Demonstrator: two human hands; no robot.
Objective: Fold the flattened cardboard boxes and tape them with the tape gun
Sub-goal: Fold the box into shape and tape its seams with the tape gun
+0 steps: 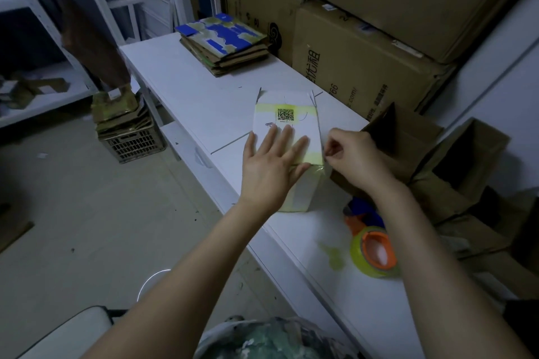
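The white cardboard box [306, 125] stands folded on the white bench [204, 96], about midway along it, with a QR label on its top face and bands of yellowish tape [313, 157] across the far and near parts of that face. The near band runs over the front edge and down the side facing the person.

The left hand [272, 166] lies flat on the box top, fingers straight and slightly spread, pressing on the near half. The right hand [354, 159] is at the box's right near corner, with thumb and forefinger pinched together at the end of the tape band; the other fingers are curled.

The tape gun [370, 239], orange and blue with a yellow-green roll, lies on the bench near the person, to the right of the box and under the right forearm, apart from both hands.

At the far end of the bench sits a stack of flattened boxes [224, 44]. Open brown boxes [455, 172] stand to the right, and large cartons [364, 61] are piled behind. On the floor to the left, a crate [132, 141] holds more cardboard.
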